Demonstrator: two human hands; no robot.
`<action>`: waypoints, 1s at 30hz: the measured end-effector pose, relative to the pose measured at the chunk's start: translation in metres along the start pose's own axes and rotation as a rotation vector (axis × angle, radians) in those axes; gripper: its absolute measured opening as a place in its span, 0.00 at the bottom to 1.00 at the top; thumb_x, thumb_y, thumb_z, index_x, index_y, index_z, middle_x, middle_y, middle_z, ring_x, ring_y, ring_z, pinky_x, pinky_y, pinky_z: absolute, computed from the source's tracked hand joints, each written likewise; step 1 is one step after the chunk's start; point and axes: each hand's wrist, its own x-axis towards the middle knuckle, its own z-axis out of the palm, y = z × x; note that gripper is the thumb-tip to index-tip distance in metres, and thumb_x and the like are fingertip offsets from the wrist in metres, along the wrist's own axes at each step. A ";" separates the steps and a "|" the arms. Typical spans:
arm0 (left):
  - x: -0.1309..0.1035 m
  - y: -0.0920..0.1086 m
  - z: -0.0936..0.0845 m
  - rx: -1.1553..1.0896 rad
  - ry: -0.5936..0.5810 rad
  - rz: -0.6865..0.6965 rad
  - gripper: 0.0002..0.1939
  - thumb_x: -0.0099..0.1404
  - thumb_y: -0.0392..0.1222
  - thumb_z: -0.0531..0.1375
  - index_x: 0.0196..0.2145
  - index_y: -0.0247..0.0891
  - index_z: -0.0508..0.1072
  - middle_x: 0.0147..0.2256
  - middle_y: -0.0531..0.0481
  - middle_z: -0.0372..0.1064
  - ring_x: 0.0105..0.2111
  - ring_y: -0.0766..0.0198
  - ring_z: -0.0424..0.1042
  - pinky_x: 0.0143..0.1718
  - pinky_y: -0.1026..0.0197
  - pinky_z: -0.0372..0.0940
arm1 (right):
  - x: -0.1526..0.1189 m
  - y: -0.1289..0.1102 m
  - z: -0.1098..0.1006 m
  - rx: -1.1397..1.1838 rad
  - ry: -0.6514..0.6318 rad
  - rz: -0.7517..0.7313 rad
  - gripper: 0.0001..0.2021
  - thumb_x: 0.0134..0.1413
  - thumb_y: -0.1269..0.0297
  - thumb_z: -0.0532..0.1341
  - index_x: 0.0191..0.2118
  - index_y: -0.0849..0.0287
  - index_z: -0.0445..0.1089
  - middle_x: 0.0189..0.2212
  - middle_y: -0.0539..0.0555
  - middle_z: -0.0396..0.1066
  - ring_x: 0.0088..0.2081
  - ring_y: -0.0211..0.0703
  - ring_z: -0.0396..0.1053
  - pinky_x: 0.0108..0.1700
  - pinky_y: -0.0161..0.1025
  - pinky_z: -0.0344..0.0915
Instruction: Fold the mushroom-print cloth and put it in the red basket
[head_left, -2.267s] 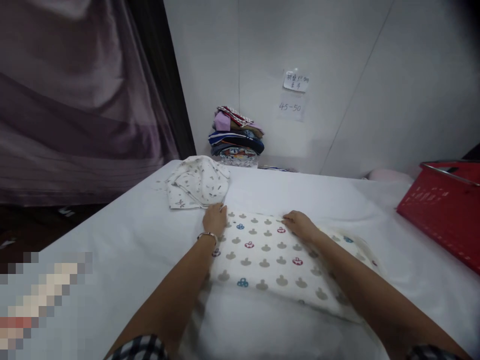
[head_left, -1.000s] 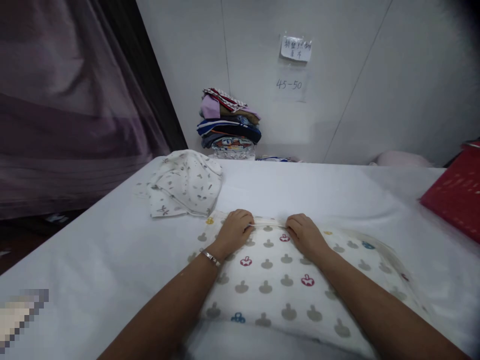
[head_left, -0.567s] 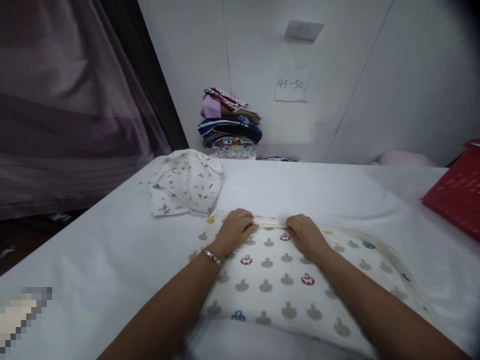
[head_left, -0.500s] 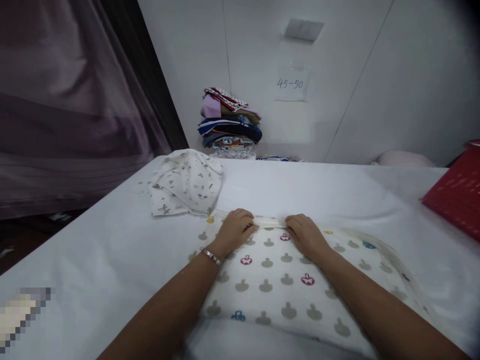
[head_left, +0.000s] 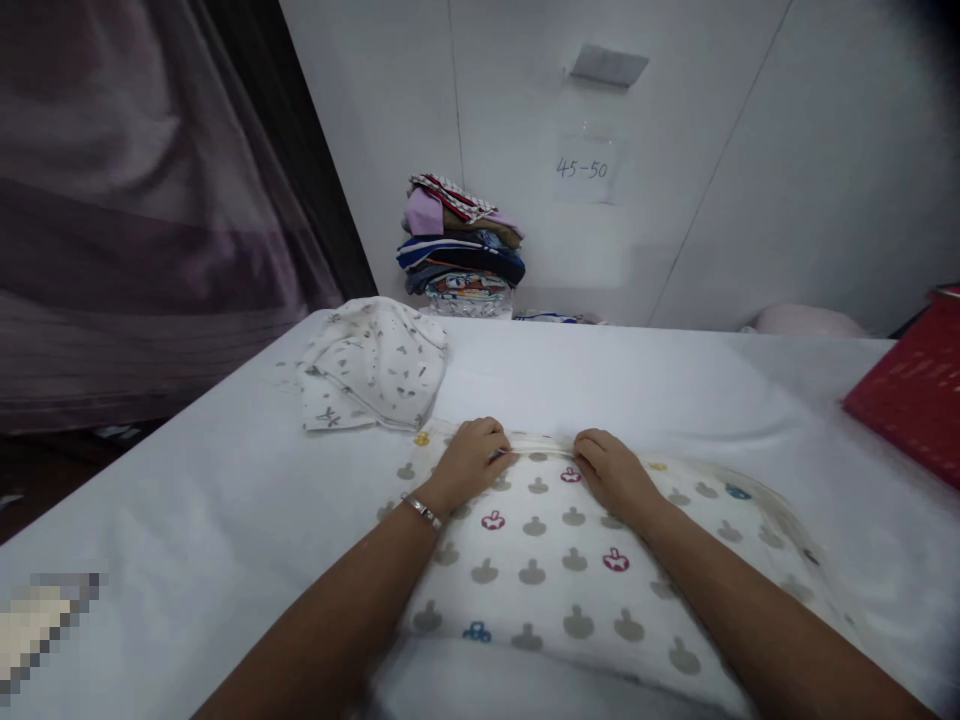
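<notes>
Moved closer together: left hand (head_left: 469, 465), right hand (head_left: 613, 478), both pinching mushroom-print cloth (head_left: 555, 545); leaf-print cloth (head_left: 379, 360) just beyond, red container (head_left: 916, 390) right.

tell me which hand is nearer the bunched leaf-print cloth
Left: the left hand is just right of the leaf-print cloth and closer to the camera, not touching; the right hand is farther right.

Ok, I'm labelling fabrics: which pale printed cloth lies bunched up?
The white leaf-print cloth, beyond the left hand; the cream mushroom-print cloth, under that hand, lies flatter.
</notes>
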 end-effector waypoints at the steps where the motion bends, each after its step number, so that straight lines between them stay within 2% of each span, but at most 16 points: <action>1: 0.000 0.000 0.000 0.003 0.001 0.000 0.08 0.62 0.44 0.56 0.30 0.39 0.72 0.38 0.47 0.68 0.39 0.61 0.65 0.43 0.56 0.58 | 0.000 0.000 0.000 -0.002 -0.008 0.002 0.09 0.59 0.71 0.50 0.36 0.59 0.67 0.37 0.58 0.68 0.38 0.45 0.63 0.41 0.42 0.61; 7: -0.001 0.000 -0.002 0.045 0.012 0.021 0.09 0.64 0.44 0.55 0.31 0.41 0.72 0.37 0.50 0.71 0.39 0.61 0.66 0.45 0.54 0.54 | 0.000 -0.002 -0.005 -0.031 -0.048 -0.012 0.09 0.58 0.71 0.50 0.33 0.59 0.66 0.32 0.56 0.68 0.35 0.45 0.62 0.38 0.41 0.59; 15: 0.000 -0.001 -0.002 0.020 0.040 0.014 0.07 0.63 0.43 0.55 0.31 0.39 0.70 0.34 0.50 0.70 0.39 0.62 0.64 0.45 0.56 0.54 | 0.002 -0.004 -0.007 0.045 0.010 -0.001 0.08 0.60 0.66 0.51 0.32 0.59 0.64 0.31 0.55 0.67 0.34 0.43 0.62 0.38 0.40 0.58; 19: 0.004 0.000 0.002 0.014 0.063 -0.076 0.07 0.63 0.42 0.55 0.29 0.39 0.69 0.33 0.51 0.70 0.38 0.62 0.65 0.44 0.56 0.55 | 0.005 -0.004 -0.001 0.020 -0.003 0.099 0.07 0.59 0.68 0.51 0.33 0.58 0.65 0.32 0.55 0.68 0.34 0.43 0.63 0.38 0.39 0.59; 22: 0.006 0.001 0.004 0.010 0.053 -0.132 0.07 0.63 0.41 0.55 0.28 0.40 0.69 0.32 0.51 0.70 0.37 0.62 0.65 0.43 0.55 0.55 | 0.008 -0.004 0.003 -0.017 -0.044 0.202 0.07 0.58 0.68 0.52 0.39 0.59 0.67 0.34 0.55 0.69 0.36 0.43 0.64 0.40 0.39 0.59; 24: 0.006 0.001 0.006 0.010 0.052 -0.149 0.06 0.63 0.40 0.55 0.31 0.40 0.70 0.33 0.51 0.71 0.37 0.61 0.66 0.44 0.55 0.55 | 0.009 -0.004 0.004 -0.038 -0.066 0.230 0.09 0.59 0.67 0.52 0.42 0.59 0.67 0.36 0.56 0.69 0.38 0.44 0.65 0.42 0.39 0.59; 27: 0.006 -0.001 0.008 0.021 0.051 -0.170 0.06 0.63 0.39 0.55 0.37 0.40 0.70 0.36 0.49 0.71 0.39 0.60 0.66 0.45 0.54 0.54 | 0.010 -0.005 0.004 -0.064 -0.089 0.234 0.09 0.60 0.66 0.52 0.40 0.59 0.69 0.36 0.56 0.68 0.39 0.44 0.64 0.42 0.39 0.59; 30: 0.005 -0.002 0.008 0.034 0.042 -0.123 0.06 0.63 0.38 0.54 0.36 0.40 0.70 0.35 0.50 0.71 0.39 0.60 0.66 0.45 0.54 0.54 | 0.011 -0.007 0.003 -0.083 -0.099 0.252 0.09 0.60 0.67 0.53 0.39 0.59 0.70 0.36 0.55 0.68 0.39 0.44 0.64 0.42 0.38 0.59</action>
